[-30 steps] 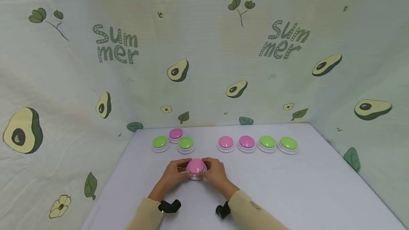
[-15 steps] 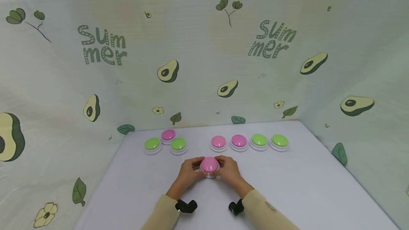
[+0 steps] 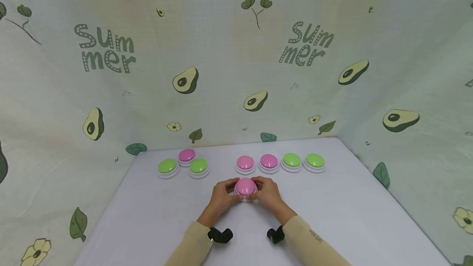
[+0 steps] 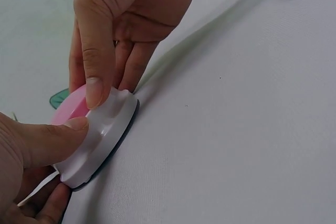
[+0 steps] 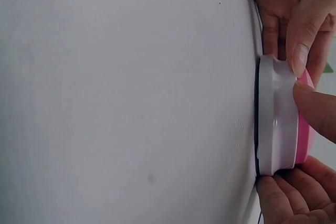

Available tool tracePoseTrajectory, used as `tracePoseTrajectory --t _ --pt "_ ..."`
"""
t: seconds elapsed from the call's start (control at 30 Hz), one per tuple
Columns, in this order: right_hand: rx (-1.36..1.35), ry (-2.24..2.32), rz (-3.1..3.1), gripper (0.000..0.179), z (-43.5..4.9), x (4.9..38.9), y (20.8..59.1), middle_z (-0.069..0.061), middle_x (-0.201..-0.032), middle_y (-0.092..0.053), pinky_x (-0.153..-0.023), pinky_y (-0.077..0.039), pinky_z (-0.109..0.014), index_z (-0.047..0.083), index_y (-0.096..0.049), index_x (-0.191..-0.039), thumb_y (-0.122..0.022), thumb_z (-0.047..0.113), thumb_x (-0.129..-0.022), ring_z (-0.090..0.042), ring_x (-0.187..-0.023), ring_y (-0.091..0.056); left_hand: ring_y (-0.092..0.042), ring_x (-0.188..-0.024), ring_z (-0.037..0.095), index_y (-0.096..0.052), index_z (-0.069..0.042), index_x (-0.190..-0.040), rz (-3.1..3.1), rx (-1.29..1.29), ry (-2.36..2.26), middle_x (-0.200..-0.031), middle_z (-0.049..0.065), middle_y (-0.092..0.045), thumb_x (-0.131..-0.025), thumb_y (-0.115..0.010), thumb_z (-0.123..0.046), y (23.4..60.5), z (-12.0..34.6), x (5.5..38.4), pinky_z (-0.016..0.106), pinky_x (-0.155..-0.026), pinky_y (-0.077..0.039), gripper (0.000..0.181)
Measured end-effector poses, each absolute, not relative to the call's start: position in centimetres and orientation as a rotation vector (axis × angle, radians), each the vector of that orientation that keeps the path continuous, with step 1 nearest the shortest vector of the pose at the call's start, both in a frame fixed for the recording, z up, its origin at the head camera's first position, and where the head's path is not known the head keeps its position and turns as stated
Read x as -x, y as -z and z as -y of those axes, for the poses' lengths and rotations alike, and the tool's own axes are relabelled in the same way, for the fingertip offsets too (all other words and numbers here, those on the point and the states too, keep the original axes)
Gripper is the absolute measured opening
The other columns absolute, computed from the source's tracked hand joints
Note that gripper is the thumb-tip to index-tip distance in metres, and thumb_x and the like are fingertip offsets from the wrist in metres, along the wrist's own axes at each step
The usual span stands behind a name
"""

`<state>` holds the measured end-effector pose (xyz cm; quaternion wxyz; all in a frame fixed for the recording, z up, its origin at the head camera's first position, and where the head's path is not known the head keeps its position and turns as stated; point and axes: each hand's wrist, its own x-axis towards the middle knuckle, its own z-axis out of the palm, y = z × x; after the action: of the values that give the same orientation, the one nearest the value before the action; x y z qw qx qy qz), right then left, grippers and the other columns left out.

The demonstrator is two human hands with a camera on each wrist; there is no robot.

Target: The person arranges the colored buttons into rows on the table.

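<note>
A pink push button with a white round base [image 3: 245, 187] is between both hands, close over the white table, in front of the right-hand row of buttons. My left hand [image 3: 223, 195] grips its left side, thumb on the near side of the base and fingers round behind. My right hand [image 3: 269, 193] grips the right side the same way. The left wrist view shows both thumbs pressed side by side on the white base [image 4: 107, 129], with its dark underside edge along the tabletop. In the right wrist view the pink cap [image 5: 304, 137] is partly covered by the right thumb.
Behind the held button stands a row with a light pink button [image 3: 245, 162], a deeper pink button [image 3: 269, 161] and two green ones [image 3: 292, 160]. Farther left are two green buttons [image 3: 168, 166] and a pink button [image 3: 187, 155]. A printed cloth [image 3: 218, 44] hangs behind the table [image 3: 332, 216].
Both hands have carried the pink button rightward along the table, from the gap between the button groups to in front of the light pink button. The head view has turned slightly right.
</note>
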<state>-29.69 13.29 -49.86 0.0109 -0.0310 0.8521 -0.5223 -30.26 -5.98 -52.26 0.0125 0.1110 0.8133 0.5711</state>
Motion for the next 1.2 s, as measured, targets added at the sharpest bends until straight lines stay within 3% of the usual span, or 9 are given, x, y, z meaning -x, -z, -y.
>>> tracePoseTrajectory --t 0.43,1.2 --pt "0.083 1.62 -2.664 0.064 -13.7 30.4 49.2 -0.024 -0.132 -0.069 -0.111 -0.051 -0.05 -0.007 -0.066 -0.132 -0.093 -0.001 -0.074 -0.04 -0.129 -0.063 -0.063 -0.129 0.04 -0.061 0.007 -0.14 -2.53 -0.375 -1.826 -0.137 0.026 -0.065 -0.08 -0.086 0.007 51.8 5.2 30.7 0.039 -0.106 -0.055 0.065" --pt "0.151 1.527 -2.695 0.063 -14.7 30.4 49.4 -0.023 -0.131 -0.07 -0.11 -0.052 -0.051 -0.006 -0.066 -0.132 -0.093 0.003 -0.076 -0.039 -0.127 -0.065 -0.064 -0.128 0.037 -0.066 0.004 -0.136 -2.532 -0.35 -1.801 -0.135 0.024 -0.067 -0.08 -0.089 0.001 52.5 4.9 31.1 0.036 -0.103 -0.057 0.06"
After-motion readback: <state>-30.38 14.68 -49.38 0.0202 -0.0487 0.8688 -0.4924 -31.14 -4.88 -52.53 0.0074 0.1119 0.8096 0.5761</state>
